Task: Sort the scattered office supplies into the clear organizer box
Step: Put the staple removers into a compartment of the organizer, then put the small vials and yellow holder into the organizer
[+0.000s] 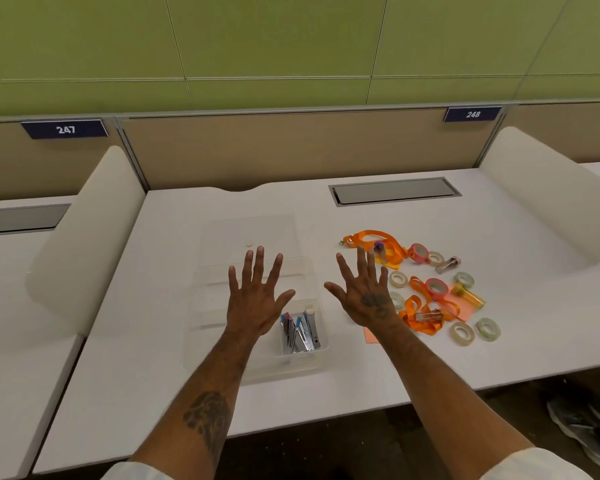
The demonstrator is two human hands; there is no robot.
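Desk [194, 216]: white surface, bounded by low white side dividers and a tan back panel.

Organizer box [201, 344]: clear plastic, divided into compartments, placed at the middle of the desk. Taken as landmark for all entries below.

Lid [222, 233]: clear, laid flat just beyond the organizer box.

Staplers [300, 332]: a small cluster, silver with blue and pink ends, stood in the near right compartment of the organizer box. The other compartments appear empty, though the clear walls make this hard to confirm.

Left hand [255, 303]: held palm down over the organizer box, fingers spread wide, nothing gripped.

Right hand [366, 296]: held palm down just right of the organizer box, fingers spread wide, nothing gripped.

Orange lanyards [371, 239]: several, tangled, scattered right of the organizer box among the other loose items.

Tape rolls [462, 333]: clear and pale green rolls, lying flat, spread right of the organizer box; two pink-rimmed rolls [436, 288] are set among them.

Orange sticky notes [369, 336]: lying flat just right of the organizer box, partly hidden by the right forearm.

Small clear containers [429, 317]: several, resting on and beside the lanyards; contents cannot be told.

Yellow tube [470, 297]: lying far right of the organizer box, beside the tape rolls.
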